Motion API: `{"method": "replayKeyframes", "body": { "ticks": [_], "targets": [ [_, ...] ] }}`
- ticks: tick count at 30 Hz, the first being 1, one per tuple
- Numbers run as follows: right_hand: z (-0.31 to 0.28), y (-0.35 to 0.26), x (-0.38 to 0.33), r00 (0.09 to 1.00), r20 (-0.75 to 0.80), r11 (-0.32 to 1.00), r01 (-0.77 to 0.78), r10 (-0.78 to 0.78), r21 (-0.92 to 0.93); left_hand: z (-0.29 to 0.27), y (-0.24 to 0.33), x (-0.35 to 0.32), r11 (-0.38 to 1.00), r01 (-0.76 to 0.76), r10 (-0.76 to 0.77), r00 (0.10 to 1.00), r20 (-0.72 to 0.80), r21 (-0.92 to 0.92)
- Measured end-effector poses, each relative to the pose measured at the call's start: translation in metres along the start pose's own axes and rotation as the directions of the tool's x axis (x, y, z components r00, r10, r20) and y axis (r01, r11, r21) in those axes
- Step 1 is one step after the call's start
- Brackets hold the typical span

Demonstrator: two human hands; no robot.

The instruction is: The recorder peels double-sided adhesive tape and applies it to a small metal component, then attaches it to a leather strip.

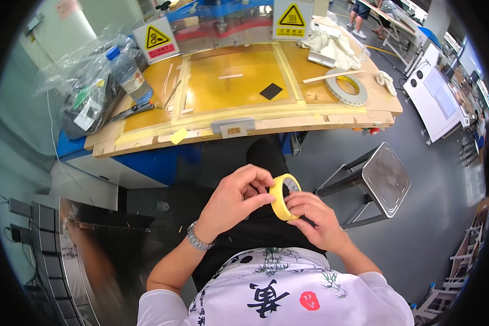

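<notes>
A roll of yellow tape (pixel 277 196) is held up in front of my body, below the near edge of the workbench. My right hand (pixel 323 225) grips it from the right, fingers curled into the core and thumb under the rim. On the other side, the thumb and forefinger of my left hand (pixel 236 198) close on the roll's left rim. Whether a loose tape end is pinched there cannot be seen. Beyond both hands, an amber sheet bordered with pale tape (pixel 233 70) covers the bench top, with a small black square (pixel 271 91) on it.
The wooden bench edge (pixel 309 123) runs across ahead. On the bench are a water bottle (pixel 129 79), a cutter knife (pixel 130 112), a bigger tape roll (pixel 356 100), a wooden strip (pixel 334 76) and white cloth (pixel 337 46). A metal stool (pixel 386 173) stands to the right.
</notes>
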State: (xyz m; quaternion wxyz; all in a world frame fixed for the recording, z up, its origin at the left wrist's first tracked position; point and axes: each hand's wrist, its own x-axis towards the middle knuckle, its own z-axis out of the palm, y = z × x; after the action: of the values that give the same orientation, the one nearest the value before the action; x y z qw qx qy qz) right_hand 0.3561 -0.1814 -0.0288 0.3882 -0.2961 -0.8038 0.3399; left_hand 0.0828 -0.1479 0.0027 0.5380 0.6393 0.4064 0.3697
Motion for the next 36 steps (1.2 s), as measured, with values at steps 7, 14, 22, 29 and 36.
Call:
{"method": "replayKeyframes", "body": {
  "ticks": [7, 14, 22, 29, 36],
  "targets": [
    [0.017, 0.004, -0.002, 0.99, 0.14, 0.998, -0.019, 0.01, 0.065, -0.007, -0.03, -0.034, 0.997, 0.07, -0.071, 0.997, -0.019, -0.041],
    [0.034, 0.006, -0.006, 0.936, 0.247, 0.92, -0.31, 0.251, 0.241, -0.006, -0.02, -0.038, 0.973, -0.078, 0.098, 0.992, -0.079, 0.217],
    [0.057, 0.0, 0.009, 0.821, 0.329, 0.629, -0.57, 0.467, 0.529, 0.014, -0.037, -0.049, 0.903, -0.16, 0.21, 0.974, -0.086, 0.398],
    [0.064, -0.004, 0.005, 0.786, 0.343, 0.551, -0.609, 0.514, 0.57, 0.018, -0.045, -0.052, 0.803, -0.307, 0.364, 0.931, -0.013, 0.511],
    [0.068, 0.008, -0.008, 0.736, 0.288, 0.445, -0.622, 0.612, 0.644, 0.016, -0.035, -0.045, 0.734, -0.369, 0.385, 0.918, 0.1, 0.57]
  ]
}}
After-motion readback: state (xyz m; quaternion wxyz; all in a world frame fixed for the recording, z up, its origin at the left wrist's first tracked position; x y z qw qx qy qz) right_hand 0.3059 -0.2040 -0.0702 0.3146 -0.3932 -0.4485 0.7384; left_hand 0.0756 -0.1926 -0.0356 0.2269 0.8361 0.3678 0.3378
